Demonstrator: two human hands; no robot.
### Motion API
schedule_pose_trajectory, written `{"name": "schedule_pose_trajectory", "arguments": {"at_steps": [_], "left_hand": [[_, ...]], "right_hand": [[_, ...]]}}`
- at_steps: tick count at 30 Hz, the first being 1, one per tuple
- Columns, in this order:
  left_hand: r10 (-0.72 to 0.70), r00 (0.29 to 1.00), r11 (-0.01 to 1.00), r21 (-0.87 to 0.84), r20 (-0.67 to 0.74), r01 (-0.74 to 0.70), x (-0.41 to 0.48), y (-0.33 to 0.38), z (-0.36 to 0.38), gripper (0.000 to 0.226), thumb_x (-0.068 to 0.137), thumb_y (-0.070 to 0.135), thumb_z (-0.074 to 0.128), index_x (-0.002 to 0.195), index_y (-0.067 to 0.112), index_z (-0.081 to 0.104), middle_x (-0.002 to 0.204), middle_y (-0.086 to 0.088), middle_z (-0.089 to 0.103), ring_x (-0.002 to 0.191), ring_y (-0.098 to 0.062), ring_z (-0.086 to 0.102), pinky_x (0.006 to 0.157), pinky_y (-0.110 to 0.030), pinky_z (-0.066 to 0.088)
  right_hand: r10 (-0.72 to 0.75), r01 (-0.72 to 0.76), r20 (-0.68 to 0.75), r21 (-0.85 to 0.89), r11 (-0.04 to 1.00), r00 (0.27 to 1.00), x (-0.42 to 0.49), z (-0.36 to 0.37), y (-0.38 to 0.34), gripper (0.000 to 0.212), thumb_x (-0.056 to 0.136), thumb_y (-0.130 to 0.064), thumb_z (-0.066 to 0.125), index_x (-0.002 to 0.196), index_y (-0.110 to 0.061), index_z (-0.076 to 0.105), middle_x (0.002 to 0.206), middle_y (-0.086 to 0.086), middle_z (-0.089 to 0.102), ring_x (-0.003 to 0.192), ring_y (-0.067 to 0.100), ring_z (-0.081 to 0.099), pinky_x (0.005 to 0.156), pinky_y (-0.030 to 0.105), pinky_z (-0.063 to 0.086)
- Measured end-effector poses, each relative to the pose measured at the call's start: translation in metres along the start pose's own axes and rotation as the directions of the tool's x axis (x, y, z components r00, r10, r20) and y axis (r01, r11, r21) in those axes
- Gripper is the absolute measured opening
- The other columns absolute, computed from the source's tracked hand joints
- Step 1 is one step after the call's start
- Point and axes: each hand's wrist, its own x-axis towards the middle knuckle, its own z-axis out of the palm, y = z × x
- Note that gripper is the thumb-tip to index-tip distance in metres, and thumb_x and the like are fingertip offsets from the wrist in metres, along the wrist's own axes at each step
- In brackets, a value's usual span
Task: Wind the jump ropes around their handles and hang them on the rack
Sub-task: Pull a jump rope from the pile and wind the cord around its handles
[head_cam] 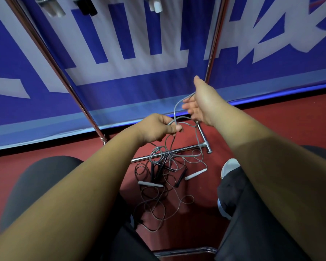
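Partway: wound rope bundles with white and black handles (154,5) hang atop the chrome tube rack (51,59); left hand (156,127) pinches a thin grey jump rope (175,110) looped over the open, spread right hand (198,104); a tangled heap of grey and black ropes (166,176) waits, unwound, on the red floor (280,117).

"Can you read anything on that banner (120,87)?"
"No. Big white characters run across the blue, but they're cropped and seen at a slant. I can't make out a single word."
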Motion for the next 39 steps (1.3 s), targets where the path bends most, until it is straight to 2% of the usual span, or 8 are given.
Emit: {"name": "schedule_pose_trajectory", "arguments": {"at_steps": [3,7,11,16,22,27,33,39], "left_hand": [[0.033,0.999,0.991,-0.125,-0.038,-0.037,0.001,0.003,-0.008,0.027,0.101,0.035,0.071,0.104,0.009,0.081,0.080,0.000,0.067,0.061,-0.017,0.037,0.059,-0.030,0.035],[0.044,0.994,0.956,-0.284,-0.099,-0.071,0.000,0.008,-0.017,0.029,0.106,0.035,0.062,0.100,0.012,0.079,0.078,0.002,0.064,0.052,-0.010,0.032,0.057,-0.028,0.030],[0.016,0.986,0.904,-0.419,-0.165,-0.085,-0.003,0.019,-0.024,0.039,0.110,0.038,0.056,0.113,0.006,0.076,0.076,0.006,0.061,0.049,-0.010,0.032,0.054,-0.026,0.036],[-0.035,0.974,0.832,-0.547,-0.225,-0.097,-0.002,0.022,-0.035,0.039,0.108,0.041,0.058,0.116,0.007,0.076,0.080,0.007,0.064,0.055,-0.012,0.028,0.054,-0.025,0.034],[-0.044,0.946,0.981,-0.191,-0.322,-0.019,0.002,0.010,-0.043,0.030,0.103,0.040,0.063,0.111,0.015,0.077,0.095,-0.005,0.079,0.053,-0.011,0.045,0.059,-0.027,0.040],[-0.071,0.993,0.997,0.037,0.096,0.068,-0.004,-0.001,-0.030,0.045,0.088,-0.012,0.057,0.118,0.018,0.075,0.110,0.004,0.079,0.080,-0.008,0.064,0.068,-0.026,0.050],[0.009,0.996,1.000,-0.010,0.083,-0.008,-0.004,-0.004,-0.022,0.010,0.103,0.014,0.067,0.109,0.007,0.072,0.102,-0.004,0.078,0.079,-0.011,0.067,0.075,-0.028,0.054],[-0.011,0.989,0.927,-0.372,-0.149,-0.046,-0.002,0.013,-0.031,0.010,0.107,0.020,0.062,0.104,0.014,0.070,0.097,-0.003,0.081,0.076,-0.016,0.071,0.078,-0.033,0.058]], "right_hand": [[0.003,-0.009,-0.035,-0.163,0.987,0.999,0.006,-0.001,0.004,0.055,0.109,-0.048,0.037,0.097,-0.004,0.069,0.077,0.007,0.058,0.051,0.019,0.042,0.049,0.027,0.033],[0.037,0.008,0.109,-0.386,0.922,0.993,0.004,0.001,0.020,0.025,0.106,-0.019,0.044,0.103,-0.012,0.067,0.086,0.002,0.066,0.062,0.017,0.056,0.052,0.029,0.049],[0.032,0.111,0.266,-0.505,0.856,0.963,-0.002,0.009,0.031,0.026,0.108,-0.018,0.047,0.115,-0.019,0.072,0.112,0.000,0.075,0.096,0.016,0.071,0.073,0.029,0.058],[-0.014,0.261,0.421,-0.536,0.803,0.907,-0.005,0.011,0.038,0.019,0.104,-0.030,0.064,0.115,-0.024,0.078,0.114,-0.006,0.079,0.101,0.011,0.070,0.086,0.030,0.056],[-0.107,0.188,0.317,-0.234,0.954,0.942,-0.007,0.012,0.029,0.020,0.108,-0.021,0.062,0.116,-0.005,0.070,0.096,0.016,0.081,0.081,0.024,0.080,0.071,0.036,0.067],[-0.180,0.124,0.191,0.271,0.955,0.965,-0.001,0.010,0.014,0.011,0.108,-0.008,0.060,0.109,0.003,0.061,0.090,0.024,0.072,0.072,0.026,0.080,0.061,0.032,0.064],[-0.155,0.059,0.134,0.538,0.841,0.979,0.003,0.003,0.010,0.020,0.110,-0.012,0.058,0.107,0.007,0.060,0.082,0.022,0.077,0.080,0.030,0.081,0.065,0.034,0.065],[-0.023,0.035,0.181,-0.063,0.997,0.983,-0.006,0.007,0.015,0.018,0.106,-0.011,0.051,0.115,-0.004,0.065,0.112,0.019,0.075,0.090,0.029,0.077,0.076,0.043,0.066]]}}
